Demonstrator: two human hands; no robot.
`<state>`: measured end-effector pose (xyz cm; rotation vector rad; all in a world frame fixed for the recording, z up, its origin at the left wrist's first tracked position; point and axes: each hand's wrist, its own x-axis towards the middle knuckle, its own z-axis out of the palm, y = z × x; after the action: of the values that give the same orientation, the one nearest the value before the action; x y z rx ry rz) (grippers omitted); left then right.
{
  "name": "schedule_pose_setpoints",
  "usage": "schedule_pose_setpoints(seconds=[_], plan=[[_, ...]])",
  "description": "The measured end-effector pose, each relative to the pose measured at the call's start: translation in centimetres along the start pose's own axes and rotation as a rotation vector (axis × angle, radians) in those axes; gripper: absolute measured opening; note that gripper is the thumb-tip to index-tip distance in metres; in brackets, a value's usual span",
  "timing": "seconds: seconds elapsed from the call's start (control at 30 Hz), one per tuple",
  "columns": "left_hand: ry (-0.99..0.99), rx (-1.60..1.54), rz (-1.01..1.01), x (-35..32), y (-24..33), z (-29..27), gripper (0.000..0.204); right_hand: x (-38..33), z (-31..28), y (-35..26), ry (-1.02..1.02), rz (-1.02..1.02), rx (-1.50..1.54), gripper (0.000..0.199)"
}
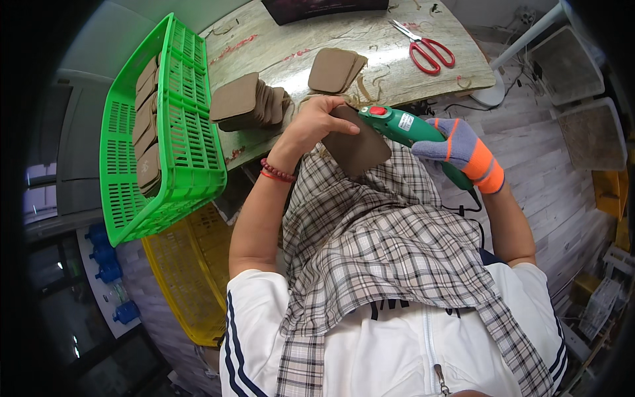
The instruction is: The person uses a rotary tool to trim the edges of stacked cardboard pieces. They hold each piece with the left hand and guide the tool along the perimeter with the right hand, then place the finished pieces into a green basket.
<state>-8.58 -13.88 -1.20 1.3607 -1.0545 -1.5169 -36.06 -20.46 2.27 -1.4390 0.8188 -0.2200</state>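
Note:
My left hand (316,124), bare with a beaded bracelet at the wrist, grips a dark brown flat pad (357,147) with rounded corners, thumb on its face. Closed round a green corded power tool (403,124) with a red button is my right hand (461,151), in a grey and orange glove. The tool's front end is at the pad's upper right edge; its working tip is hidden. Just beyond my hands, a small stack of brown pads (335,69) lies on the table. A larger, leaning stack (243,102) stands to its left.
Red-handled scissors (430,54) lie on the table (271,46) at the far right, among scattered trimmings. A green basket (193,135) holding brown pads stands at the left. Below it sits a yellow basket (182,278). The tool's black cord (477,204) hangs by my right forearm.

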Motion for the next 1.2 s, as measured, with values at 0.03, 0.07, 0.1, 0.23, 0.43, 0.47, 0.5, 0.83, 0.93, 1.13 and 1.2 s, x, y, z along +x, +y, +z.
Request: schedule_pose_setpoints(seconds=[0.03, 0.07, 0.1, 0.23, 0.43, 0.47, 0.5, 0.83, 0.93, 1.13, 1.2], plan=[[-0.021, 0.025, -0.022, 0.0, 0.1, 0.0, 0.039, 0.3, 0.4, -0.1, -0.008, -0.032, -0.012, 0.038], [-0.001, 0.013, 0.007, -0.2, -0.1, 0.3, 0.042, 0.6, 0.7, -0.2, -0.017, -0.063, -0.024, 0.037], [0.021, 0.009, 0.038, -0.4, -0.2, 0.4, 0.046, 0.9, 0.9, -0.3, -0.01, -0.067, -0.003, 0.036], [0.14, -0.025, -0.018, -4.2, 2.4, -1.2, 0.048, 0.8, 0.7, 0.1, 0.05, -0.082, 0.051, 0.03], [0.797, -0.047, 0.474, -7.5, 4.2, -15.0, 0.024, 0.5, -0.4, 1.5, 0.158, -0.095, 0.036, 0.027], [0.813, -0.044, 0.421, -7.3, 3.7, -16.8, 0.024, 0.6, -0.3, 1.3, 0.159, -0.116, -0.032, 0.027], [0.824, -0.041, 0.369, -6.9, 2.8, -18.3, 0.025, 0.5, -0.1, 1.2, 0.142, -0.107, -0.041, 0.028], [1.225, 1.603, 0.606, -4.2, 2.8, -13.5, 0.036, 0.1, -0.7, 2.8, 0.193, -0.08, 0.082, 0.028], [0.718, 1.672, 0.605, -5.0, 3.9, -8.4, 0.026, 0.0, -0.8, 3.0, 0.204, -0.12, 0.056, 0.022], [0.352, 1.644, 0.795, -4.4, 4.3, -4.6, 0.007, -0.3, -0.6, 2.4, 0.2, -0.129, 0.034, 0.022], [0.222, 1.21, 0.912, -4.1, 4.0, -1.1, 0.013, -0.4, -0.7, 2.7, 0.203, -0.125, 0.062, 0.022]])
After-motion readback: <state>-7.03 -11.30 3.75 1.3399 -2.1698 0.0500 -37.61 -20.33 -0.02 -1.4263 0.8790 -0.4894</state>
